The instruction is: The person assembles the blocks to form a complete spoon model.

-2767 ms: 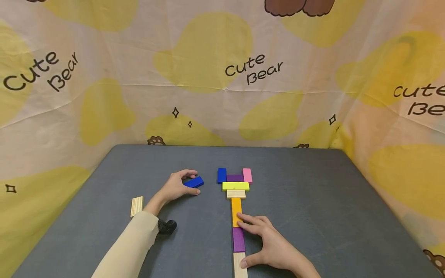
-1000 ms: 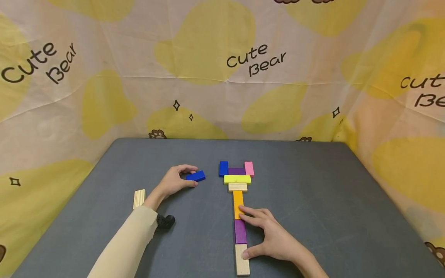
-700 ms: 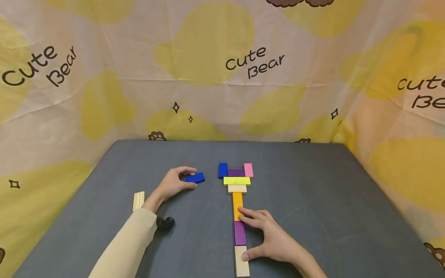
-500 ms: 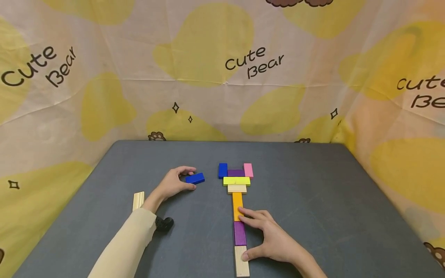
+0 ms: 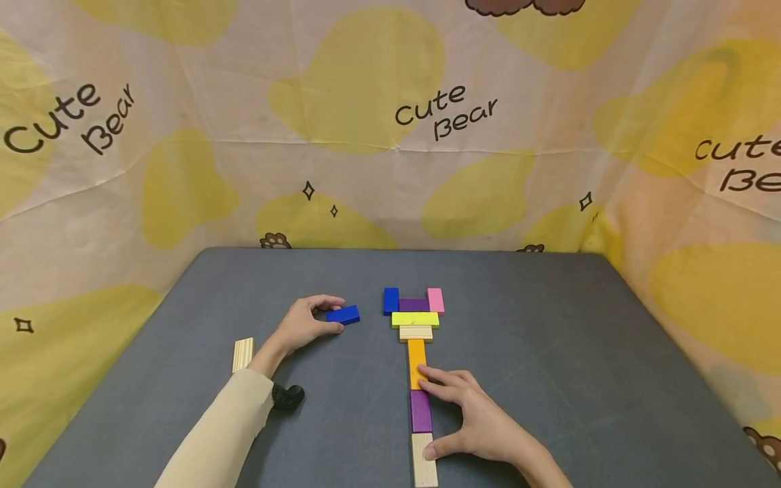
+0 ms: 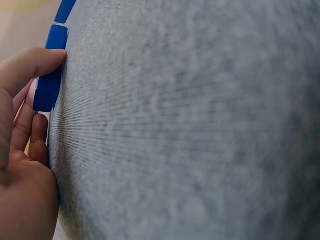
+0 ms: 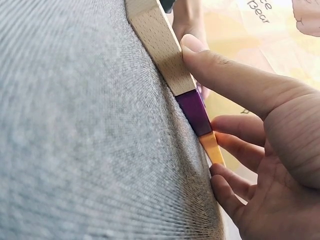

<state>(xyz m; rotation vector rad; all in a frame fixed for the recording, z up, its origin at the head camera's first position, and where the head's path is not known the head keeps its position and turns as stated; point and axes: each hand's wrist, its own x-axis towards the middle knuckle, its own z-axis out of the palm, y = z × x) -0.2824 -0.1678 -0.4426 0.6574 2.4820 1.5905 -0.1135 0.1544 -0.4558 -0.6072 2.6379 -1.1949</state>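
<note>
In the head view, my left hand [image 5: 303, 327] pinches a blue block [image 5: 344, 315] lying low over the table, left of a line of blocks. The left wrist view shows the thumb [image 6: 47, 61] on that block's side, with fingers behind it. My right hand [image 5: 478, 420] lies along the line's right side. Its fingertips touch the orange block [image 5: 417, 362], and its thumb touches the plain wooden block [image 5: 424, 461]. Between these two sits a purple block [image 5: 421, 410], seen also in the right wrist view, where the right hand's fingers are spread along the row.
Beyond the orange block are a ridged wooden block [image 5: 416, 333], a yellow-green block [image 5: 415, 319], a dark purple block [image 5: 413, 305], a standing-out blue block [image 5: 391, 301] and a pink block [image 5: 435, 299]. Another ridged wooden piece [image 5: 243, 354] lies by the left forearm on the grey table [image 5: 549, 325].
My left thumb has drawn in against the blue block since the earliest frame. The head view has tilted slightly. The right hand and the line of blocks keep their places.
</note>
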